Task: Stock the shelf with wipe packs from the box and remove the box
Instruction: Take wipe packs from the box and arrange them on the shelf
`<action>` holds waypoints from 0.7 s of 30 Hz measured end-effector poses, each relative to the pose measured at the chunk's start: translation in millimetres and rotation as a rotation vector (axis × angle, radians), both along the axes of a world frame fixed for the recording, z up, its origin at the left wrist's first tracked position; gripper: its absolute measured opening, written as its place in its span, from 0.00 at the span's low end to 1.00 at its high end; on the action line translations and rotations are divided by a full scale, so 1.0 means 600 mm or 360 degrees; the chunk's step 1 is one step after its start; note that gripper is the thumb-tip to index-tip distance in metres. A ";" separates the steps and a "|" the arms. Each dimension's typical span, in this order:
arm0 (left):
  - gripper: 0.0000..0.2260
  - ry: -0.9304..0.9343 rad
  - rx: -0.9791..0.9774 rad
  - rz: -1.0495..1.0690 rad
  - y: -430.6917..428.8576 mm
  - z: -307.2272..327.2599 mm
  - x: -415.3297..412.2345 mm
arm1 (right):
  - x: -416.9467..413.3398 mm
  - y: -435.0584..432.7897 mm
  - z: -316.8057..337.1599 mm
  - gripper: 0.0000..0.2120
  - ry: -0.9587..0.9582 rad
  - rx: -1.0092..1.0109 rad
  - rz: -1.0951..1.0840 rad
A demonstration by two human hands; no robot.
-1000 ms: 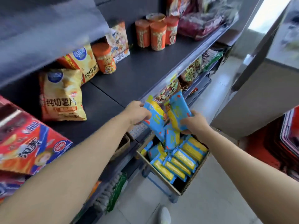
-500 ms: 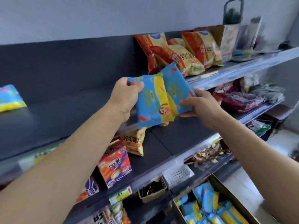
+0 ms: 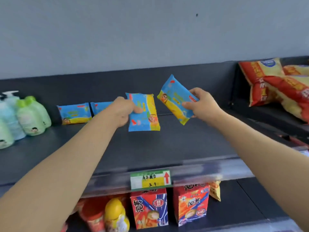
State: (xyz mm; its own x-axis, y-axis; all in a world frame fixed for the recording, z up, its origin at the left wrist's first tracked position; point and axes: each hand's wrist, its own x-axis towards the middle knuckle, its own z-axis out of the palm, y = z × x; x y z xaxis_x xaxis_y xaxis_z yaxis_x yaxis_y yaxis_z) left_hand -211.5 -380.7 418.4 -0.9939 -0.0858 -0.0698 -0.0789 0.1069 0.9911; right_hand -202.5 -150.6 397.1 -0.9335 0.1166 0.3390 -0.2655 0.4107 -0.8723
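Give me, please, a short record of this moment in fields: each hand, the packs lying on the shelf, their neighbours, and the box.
left hand: grips one wipe pack over the shelf
right hand: grips a second pack, tilted, apart from the first
shelved packs: two, side by side near the back, one partly hidden by the left forearm
neighbours: green bottles on the left, chip bags on the right
box: not in view

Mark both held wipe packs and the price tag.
Upright wipe pack [image 3: 140, 123]: head view, blue lower part.
Tilted wipe pack [image 3: 173, 87]: head view, blue upper face.
Price tag [image 3: 150, 181]: head view, yellow middle patch.
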 end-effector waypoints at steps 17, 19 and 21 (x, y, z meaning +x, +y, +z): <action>0.13 0.0595 -0.1816 -0.0381 -0.024 -0.031 -0.234 | -0.226 0.002 -0.045 0.09 -0.0102 0.0348 -0.0327; 0.10 0.0603 -0.1790 -0.0329 -0.025 -0.043 -0.246 | -0.243 0.004 -0.053 0.11 -0.0101 0.0349 -0.0390; 0.08 0.0633 -0.1828 -0.0306 -0.025 -0.052 -0.249 | -0.255 -0.002 -0.061 0.11 -0.0116 0.0324 -0.0465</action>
State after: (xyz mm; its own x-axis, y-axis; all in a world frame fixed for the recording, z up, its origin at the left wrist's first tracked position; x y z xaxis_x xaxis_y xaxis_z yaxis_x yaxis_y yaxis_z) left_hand -360.6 -395.7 387.2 -0.9320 0.2523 0.2603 0.3203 0.9093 0.2655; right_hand -355.2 -151.5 360.3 -0.8932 0.3193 0.3165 -0.0512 0.6272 -0.7772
